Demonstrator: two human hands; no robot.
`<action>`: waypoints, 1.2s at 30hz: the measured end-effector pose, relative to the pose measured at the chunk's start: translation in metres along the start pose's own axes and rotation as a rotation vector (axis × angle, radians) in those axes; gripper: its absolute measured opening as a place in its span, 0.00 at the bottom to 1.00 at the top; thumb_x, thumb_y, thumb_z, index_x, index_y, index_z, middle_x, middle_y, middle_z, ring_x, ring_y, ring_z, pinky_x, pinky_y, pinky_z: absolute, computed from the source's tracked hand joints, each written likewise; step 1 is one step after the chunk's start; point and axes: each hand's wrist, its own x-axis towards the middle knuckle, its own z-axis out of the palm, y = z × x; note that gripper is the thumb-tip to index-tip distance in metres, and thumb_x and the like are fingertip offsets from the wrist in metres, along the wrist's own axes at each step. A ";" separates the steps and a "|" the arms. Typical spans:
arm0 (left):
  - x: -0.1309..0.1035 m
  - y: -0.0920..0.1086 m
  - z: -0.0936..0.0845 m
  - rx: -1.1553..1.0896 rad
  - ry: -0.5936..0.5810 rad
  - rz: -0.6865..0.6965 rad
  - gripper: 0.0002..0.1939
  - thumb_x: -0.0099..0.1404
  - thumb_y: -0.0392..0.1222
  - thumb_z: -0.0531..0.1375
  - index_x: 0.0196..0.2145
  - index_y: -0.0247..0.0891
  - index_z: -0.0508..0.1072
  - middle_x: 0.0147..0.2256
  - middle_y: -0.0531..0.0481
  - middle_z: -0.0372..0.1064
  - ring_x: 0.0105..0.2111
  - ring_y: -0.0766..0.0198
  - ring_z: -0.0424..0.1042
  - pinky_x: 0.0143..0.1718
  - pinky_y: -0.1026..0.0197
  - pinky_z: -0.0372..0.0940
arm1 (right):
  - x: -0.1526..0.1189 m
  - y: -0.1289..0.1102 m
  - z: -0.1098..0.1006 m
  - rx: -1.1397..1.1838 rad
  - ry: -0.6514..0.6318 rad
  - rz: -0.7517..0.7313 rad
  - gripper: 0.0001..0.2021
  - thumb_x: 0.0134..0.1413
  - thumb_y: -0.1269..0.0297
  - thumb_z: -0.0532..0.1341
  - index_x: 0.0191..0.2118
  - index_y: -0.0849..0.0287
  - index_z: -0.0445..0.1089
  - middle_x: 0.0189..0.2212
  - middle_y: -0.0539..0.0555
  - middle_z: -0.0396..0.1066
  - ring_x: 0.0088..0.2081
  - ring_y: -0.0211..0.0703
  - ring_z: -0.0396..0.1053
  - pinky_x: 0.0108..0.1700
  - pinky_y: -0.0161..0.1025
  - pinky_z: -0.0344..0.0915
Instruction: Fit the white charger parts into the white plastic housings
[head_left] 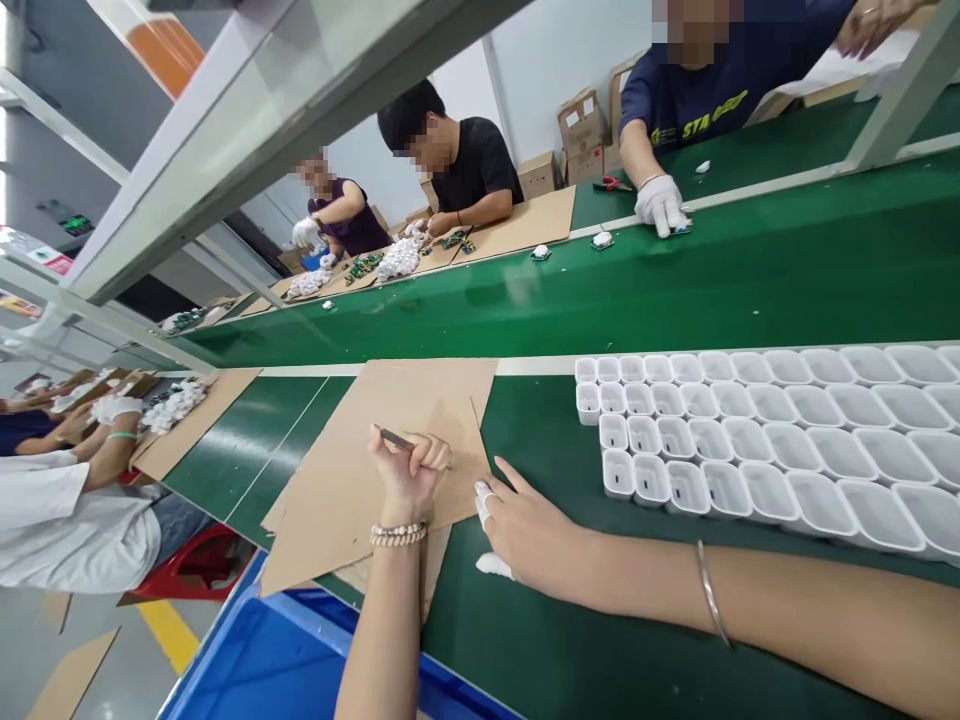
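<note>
My left hand [411, 470], palm up with a beaded bracelet at the wrist, is closed around a short dark stick-like tool [396, 439]. Its kind cannot be made out. Under this hand lies a flat sheet of brown cardboard [337, 490]. Just to the right, my right hand [529, 535] rests low over the green tabletop [517, 640] beside the cardboard's edge. White coverings wrap its thumb and some fingers. Those fingers are stretched out and apart from the thumb, and nothing shows between them.
Rows of white open plastic cups [769, 490] stand to the right. Beyond runs a green conveyor belt [487, 310] with small white parts [602, 240]. Several co-workers sit across and at left; one gloved hand [660, 205] touches a part. A blue bin [262, 650] sits below the table edge.
</note>
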 end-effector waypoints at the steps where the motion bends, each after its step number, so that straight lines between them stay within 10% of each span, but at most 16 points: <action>1: 0.000 0.000 0.000 0.005 0.000 0.003 0.42 0.59 0.78 0.39 0.07 0.39 0.47 0.11 0.57 0.31 0.13 0.71 0.40 0.19 0.61 0.38 | 0.000 0.000 0.000 0.005 -0.002 -0.004 0.18 0.57 0.59 0.61 0.45 0.69 0.76 0.49 0.71 0.71 0.56 0.62 0.64 0.63 0.62 0.49; 12: -0.001 -0.004 0.008 0.049 -0.027 0.042 0.40 0.53 0.75 0.55 0.07 0.39 0.47 0.10 0.58 0.33 0.14 0.73 0.40 0.19 0.62 0.38 | -0.001 -0.001 0.001 0.017 0.051 0.015 0.19 0.60 0.57 0.60 0.44 0.71 0.76 0.48 0.71 0.71 0.54 0.61 0.65 0.64 0.61 0.48; 36: -0.003 -0.003 0.002 0.017 -0.009 0.036 0.40 0.53 0.76 0.54 0.09 0.38 0.46 0.11 0.58 0.33 0.14 0.72 0.41 0.18 0.62 0.40 | -0.002 0.000 0.000 0.003 0.061 0.010 0.19 0.61 0.57 0.59 0.44 0.71 0.76 0.48 0.72 0.71 0.54 0.62 0.65 0.63 0.62 0.50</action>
